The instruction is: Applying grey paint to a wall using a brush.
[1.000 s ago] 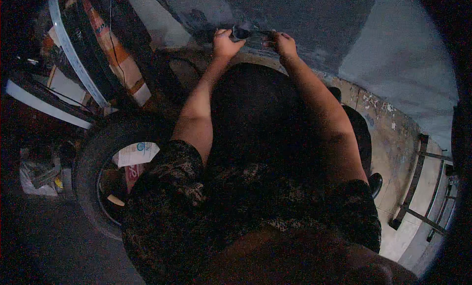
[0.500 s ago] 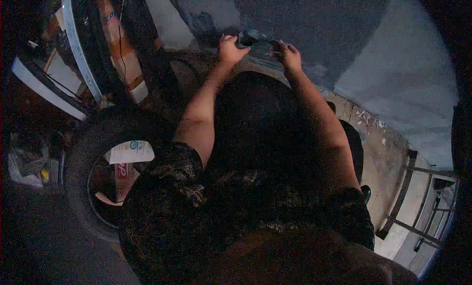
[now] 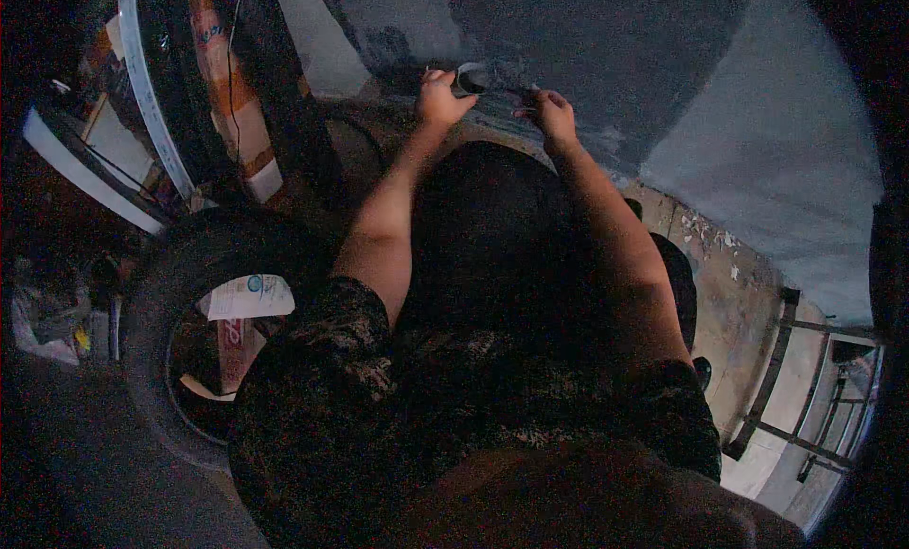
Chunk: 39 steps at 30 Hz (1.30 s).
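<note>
The left hand [image 3: 441,100] grips a dark, rounded, cup-like container [image 3: 468,79], which might slip if held loosely; the right hand [image 3: 555,117] curls near the blue-grey wall [image 3: 606,66], its grip unclear.

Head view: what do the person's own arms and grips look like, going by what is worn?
The left sleeve and right sleeve are short and dark, with a paler mottled pattern clearest on the left. Both forearms are bare. The left grip and right grip are ungloved.
</note>
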Each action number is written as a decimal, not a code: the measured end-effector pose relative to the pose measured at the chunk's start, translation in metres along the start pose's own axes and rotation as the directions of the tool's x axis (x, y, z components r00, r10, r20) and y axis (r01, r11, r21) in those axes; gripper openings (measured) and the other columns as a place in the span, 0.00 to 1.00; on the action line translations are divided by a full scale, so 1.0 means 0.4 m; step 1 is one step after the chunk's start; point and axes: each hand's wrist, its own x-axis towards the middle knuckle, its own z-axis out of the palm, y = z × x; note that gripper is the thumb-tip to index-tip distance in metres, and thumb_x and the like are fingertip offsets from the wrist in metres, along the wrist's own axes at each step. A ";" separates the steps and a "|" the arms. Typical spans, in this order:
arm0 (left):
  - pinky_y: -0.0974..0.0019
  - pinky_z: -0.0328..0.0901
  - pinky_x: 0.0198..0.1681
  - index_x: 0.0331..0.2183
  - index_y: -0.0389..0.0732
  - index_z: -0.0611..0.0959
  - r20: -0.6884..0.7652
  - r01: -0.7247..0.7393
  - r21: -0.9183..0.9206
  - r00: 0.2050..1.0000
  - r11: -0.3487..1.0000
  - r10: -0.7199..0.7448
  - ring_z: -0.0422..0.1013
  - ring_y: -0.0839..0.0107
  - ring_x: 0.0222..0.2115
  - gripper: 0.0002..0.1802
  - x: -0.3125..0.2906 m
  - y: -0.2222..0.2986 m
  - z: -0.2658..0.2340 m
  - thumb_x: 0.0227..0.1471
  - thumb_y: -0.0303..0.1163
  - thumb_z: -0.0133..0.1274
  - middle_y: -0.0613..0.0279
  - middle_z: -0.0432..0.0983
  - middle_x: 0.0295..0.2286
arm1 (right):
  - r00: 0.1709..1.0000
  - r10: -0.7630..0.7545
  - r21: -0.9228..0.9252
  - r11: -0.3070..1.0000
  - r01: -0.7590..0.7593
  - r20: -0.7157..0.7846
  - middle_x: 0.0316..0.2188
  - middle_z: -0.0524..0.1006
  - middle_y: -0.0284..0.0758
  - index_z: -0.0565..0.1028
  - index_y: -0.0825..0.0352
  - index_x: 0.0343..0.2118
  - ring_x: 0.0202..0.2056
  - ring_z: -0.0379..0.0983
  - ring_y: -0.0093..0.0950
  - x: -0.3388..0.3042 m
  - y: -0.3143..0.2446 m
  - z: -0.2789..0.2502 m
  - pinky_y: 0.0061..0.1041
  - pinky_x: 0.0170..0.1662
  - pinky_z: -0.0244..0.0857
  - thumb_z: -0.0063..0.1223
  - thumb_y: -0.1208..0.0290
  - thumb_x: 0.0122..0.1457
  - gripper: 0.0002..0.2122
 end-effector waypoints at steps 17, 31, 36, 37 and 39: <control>0.54 0.62 0.49 0.35 0.30 0.80 -0.238 0.064 -0.125 0.967 0.990 -0.093 0.68 0.51 0.41 0.33 -0.004 0.001 -0.019 0.26 0.43 0.69 0.49 0.74 0.35 | 0.999 -0.030 0.237 0.971 0.038 -0.036 0.34 0.76 0.38 0.70 0.68 0.40 0.31 0.75 0.29 -0.029 -0.112 0.007 0.25 0.34 0.63 0.47 0.60 0.61 0.15; 0.49 0.59 0.53 0.36 0.31 0.80 -0.332 -0.122 0.034 0.935 0.992 0.127 0.66 0.51 0.44 0.30 0.045 0.028 -0.062 0.27 0.37 0.66 0.48 0.73 0.38 | 0.994 -0.100 0.265 0.958 0.105 -0.031 0.31 0.78 0.38 0.71 0.67 0.35 0.29 0.75 0.28 -0.025 -0.150 -0.014 0.23 0.34 0.65 0.46 0.61 0.62 0.12; 0.50 0.59 0.53 0.32 0.32 0.81 -0.271 0.033 -0.066 0.961 0.997 -0.050 0.69 0.49 0.39 0.28 0.026 0.016 -0.063 0.27 0.39 0.68 0.49 0.74 0.33 | 0.998 -0.052 0.205 0.977 0.060 -0.046 0.31 0.78 0.36 0.71 0.65 0.37 0.31 0.75 0.28 -0.022 -0.144 -0.016 0.27 0.38 0.64 0.47 0.60 0.61 0.12; 0.51 0.59 0.53 0.31 0.32 0.81 -0.210 0.081 -0.117 0.972 0.990 -0.105 0.69 0.48 0.37 0.28 0.021 0.025 -0.052 0.27 0.40 0.68 0.48 0.75 0.31 | 0.997 -0.025 0.179 0.983 0.037 -0.069 0.31 0.78 0.35 0.71 0.65 0.37 0.32 0.75 0.29 -0.018 -0.138 -0.033 0.30 0.40 0.63 0.48 0.58 0.61 0.13; 0.52 0.61 0.51 0.30 0.32 0.81 -0.220 0.105 -0.158 0.965 0.982 -0.139 0.70 0.48 0.36 0.27 0.015 0.049 -0.017 0.26 0.41 0.69 0.48 0.75 0.30 | 0.997 -0.020 0.173 0.984 0.032 -0.072 0.35 0.77 0.37 0.71 0.65 0.39 0.35 0.74 0.30 -0.009 -0.127 -0.075 0.32 0.43 0.62 0.48 0.56 0.60 0.16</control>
